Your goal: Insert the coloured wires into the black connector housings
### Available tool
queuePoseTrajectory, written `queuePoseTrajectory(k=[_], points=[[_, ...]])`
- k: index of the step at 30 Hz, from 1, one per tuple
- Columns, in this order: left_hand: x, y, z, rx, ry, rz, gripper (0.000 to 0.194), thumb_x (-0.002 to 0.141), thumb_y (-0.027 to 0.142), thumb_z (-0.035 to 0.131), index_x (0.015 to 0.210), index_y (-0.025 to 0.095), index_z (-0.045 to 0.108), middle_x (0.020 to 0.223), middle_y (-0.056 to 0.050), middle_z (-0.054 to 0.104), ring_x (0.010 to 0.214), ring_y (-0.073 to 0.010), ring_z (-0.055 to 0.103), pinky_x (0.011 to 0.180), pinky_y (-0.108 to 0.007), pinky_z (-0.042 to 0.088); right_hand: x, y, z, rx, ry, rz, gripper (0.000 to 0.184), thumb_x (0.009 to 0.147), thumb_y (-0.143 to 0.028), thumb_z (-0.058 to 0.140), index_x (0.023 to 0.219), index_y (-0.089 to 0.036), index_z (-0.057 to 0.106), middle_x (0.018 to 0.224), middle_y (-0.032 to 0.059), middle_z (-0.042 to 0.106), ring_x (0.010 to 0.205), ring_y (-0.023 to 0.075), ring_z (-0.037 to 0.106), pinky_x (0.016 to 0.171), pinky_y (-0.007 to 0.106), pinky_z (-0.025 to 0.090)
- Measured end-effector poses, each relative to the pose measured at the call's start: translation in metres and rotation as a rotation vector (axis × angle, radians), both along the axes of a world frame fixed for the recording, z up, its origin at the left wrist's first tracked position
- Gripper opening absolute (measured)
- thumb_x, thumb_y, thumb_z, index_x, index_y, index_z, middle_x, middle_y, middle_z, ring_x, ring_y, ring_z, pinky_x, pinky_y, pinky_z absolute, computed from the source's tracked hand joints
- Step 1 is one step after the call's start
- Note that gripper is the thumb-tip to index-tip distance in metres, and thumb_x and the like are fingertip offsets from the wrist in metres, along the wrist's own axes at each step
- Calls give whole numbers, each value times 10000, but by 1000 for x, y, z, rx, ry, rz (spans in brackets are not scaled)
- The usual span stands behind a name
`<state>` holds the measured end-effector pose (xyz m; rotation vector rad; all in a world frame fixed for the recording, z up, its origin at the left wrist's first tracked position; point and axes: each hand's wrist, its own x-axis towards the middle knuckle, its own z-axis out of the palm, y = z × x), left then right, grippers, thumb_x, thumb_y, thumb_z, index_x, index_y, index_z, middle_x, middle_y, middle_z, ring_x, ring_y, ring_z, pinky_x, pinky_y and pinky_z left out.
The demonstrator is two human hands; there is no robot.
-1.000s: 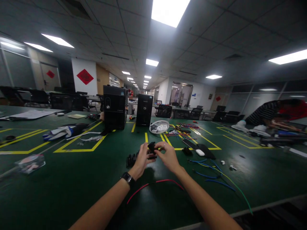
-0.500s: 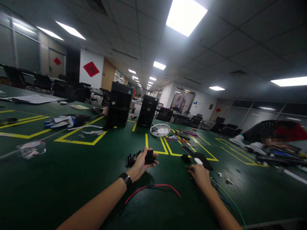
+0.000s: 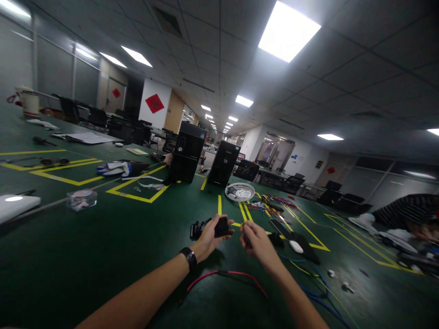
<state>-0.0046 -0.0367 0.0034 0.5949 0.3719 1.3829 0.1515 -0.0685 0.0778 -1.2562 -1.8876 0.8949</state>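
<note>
My left hand (image 3: 214, 233), with a dark band on its wrist, is closed around a small black block (image 3: 221, 227) whose kind I cannot make out. Just left of it lies a black ribbed part (image 3: 196, 229) on the green table, partly covered by the hand. Close by on the right, my right hand (image 3: 255, 240) is pinched with the fingertips near the block, a small gap between the hands. What those fingers hold is too small and dark to name. A red wire (image 3: 236, 273) lies curved on the table below both hands.
A white basket (image 3: 239, 192) holds small parts. Two black computer towers (image 3: 187, 157) stand behind. Right of my hand lie a white mouse (image 3: 296, 246), a black pad (image 3: 306, 249) and blue cables (image 3: 324, 299). A clear box (image 3: 82, 199) is at left; another person leans at far right.
My right hand has lifted from the table beside the mouse and moved left, close to my left hand. The left hand keeps its hold on the black block. The view has turned slightly left.
</note>
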Motion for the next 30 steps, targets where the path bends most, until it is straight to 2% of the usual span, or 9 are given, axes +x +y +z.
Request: queuePoseTrajectory(k=[3,5,7,10,15,20,25,27,30], points=[[-4,2,1,-23,-36,13,336,923,392,437,1101,123,530,998,-158,676,629,-162,650,629,-325,517,-33,8,-31,-138,111,53,292,853,-500,430,796,-215,462,406,-110,403,300,66,268,320,166,211],[-7,4,1,-29,-41,50,333,925,387,426,1095,120,532,951,-144,679,591,-154,635,558,-290,491,-41,14,-46,-188,175,52,329,835,-538,442,804,-212,467,379,-117,393,284,62,242,309,165,203],[-8,7,0,-17,-42,77,339,920,398,426,1097,126,527,936,-137,672,625,-184,654,487,-260,450,-42,17,-55,-211,203,48,365,822,-569,447,807,-205,471,368,-108,423,272,60,250,306,168,206],[-7,8,-1,21,-32,76,351,911,412,432,1113,139,518,949,-131,660,676,-217,674,427,-231,396,-41,16,-58,-208,197,47,396,810,-590,456,790,-195,482,374,-84,471,270,59,274,310,172,198],[-5,3,2,52,44,61,369,906,424,441,1139,145,511,984,-129,643,698,-198,670,415,-198,361,-41,12,-58,-204,174,26,410,808,-593,452,757,-189,501,381,-78,474,269,57,270,310,184,182],[-10,-5,7,266,276,74,433,858,475,521,1147,154,544,960,-104,612,778,-197,642,406,-179,362,-37,11,-61,-279,160,49,420,821,-568,449,740,-170,555,383,-89,411,280,51,247,312,184,180],[-9,-13,9,342,479,62,525,870,545,452,1236,174,512,868,-64,599,588,-121,554,432,-202,391,-31,10,-63,-328,162,61,366,831,-505,457,691,-176,533,391,-90,402,288,44,225,316,183,158],[-10,-15,10,347,545,98,541,876,555,429,1263,184,498,824,-52,602,572,-121,540,474,-218,414,-30,11,-65,-319,159,38,355,842,-487,449,695,-174,532,408,-87,419,290,40,227,326,185,151],[-13,-19,13,382,649,243,482,860,510,495,1208,186,567,799,-54,621,676,-161,578,615,-246,461,-32,15,-65,-263,149,55,352,848,-470,453,690,-168,539,413,-91,402,303,39,247,344,184,157]])
